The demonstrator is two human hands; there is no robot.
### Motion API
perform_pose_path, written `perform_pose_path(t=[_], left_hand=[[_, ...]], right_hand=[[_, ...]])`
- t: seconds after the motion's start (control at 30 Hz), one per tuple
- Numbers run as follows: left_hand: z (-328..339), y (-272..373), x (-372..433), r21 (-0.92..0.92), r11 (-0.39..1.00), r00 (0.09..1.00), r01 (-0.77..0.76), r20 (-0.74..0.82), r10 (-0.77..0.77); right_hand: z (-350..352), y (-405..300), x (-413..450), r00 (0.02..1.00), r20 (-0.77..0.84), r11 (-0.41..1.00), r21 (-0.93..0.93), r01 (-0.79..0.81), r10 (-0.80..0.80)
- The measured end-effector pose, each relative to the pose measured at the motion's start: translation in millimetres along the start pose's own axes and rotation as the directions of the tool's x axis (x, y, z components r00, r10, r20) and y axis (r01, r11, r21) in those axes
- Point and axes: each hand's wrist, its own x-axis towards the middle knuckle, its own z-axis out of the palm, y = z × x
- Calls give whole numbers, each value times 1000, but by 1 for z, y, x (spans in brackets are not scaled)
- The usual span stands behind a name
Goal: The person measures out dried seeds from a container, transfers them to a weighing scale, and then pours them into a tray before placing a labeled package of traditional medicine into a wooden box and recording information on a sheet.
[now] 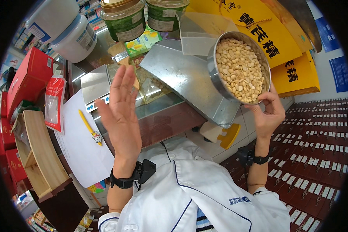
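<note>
My right hand [266, 108] grips the near rim of a round stainless-steel bowl [214, 68]. Pale yellow, flat beans or seeds [240, 69] fill much of the bowl, which is tilted towards me. The bowl is above the right end of a shallow metal tray [182, 75] that has yellowish dust on it. My left hand [121, 116] is raised with the fingers extended and the thumb apart, holding nothing. Behind it is a small digital scale [95, 82] with a bare steel platform. A wooden-handled brush [123, 59] lies beyond the fingertips.
A clear plastic scoop or bin [191, 43] stands behind the bowl, beside yellow paper bags [252, 34]. Green-labelled jars [124, 23] and white tubs [75, 37] line the far side. At left are paper [81, 156], a yellow pen [87, 124] and a wooden box [40, 153]. Labelled drawers [313, 145] rise at right.
</note>
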Motion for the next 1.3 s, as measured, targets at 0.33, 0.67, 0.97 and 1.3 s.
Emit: perform_pose_path(t=[0.33, 0.67, 0.97, 1.3], left_hand=[[1, 10, -14, 359, 868, 901, 342, 138, -412], [-16, -5, -26, 513, 856, 840, 69, 433, -327], [-40, 2, -40, 586, 810, 887, 34, 356, -295], [-36, -19, -43, 602, 761, 861, 243, 228, -456]], right_hand=[[0, -2, 0, 997, 74, 991, -126, 43, -33], [-21, 13, -13, 998, 59, 997, -64, 32, -28], [-19, 16, -15, 998, 66, 999, -39, -8, 11], [10, 11, -1, 984, 78, 960, -221, 171, -158]])
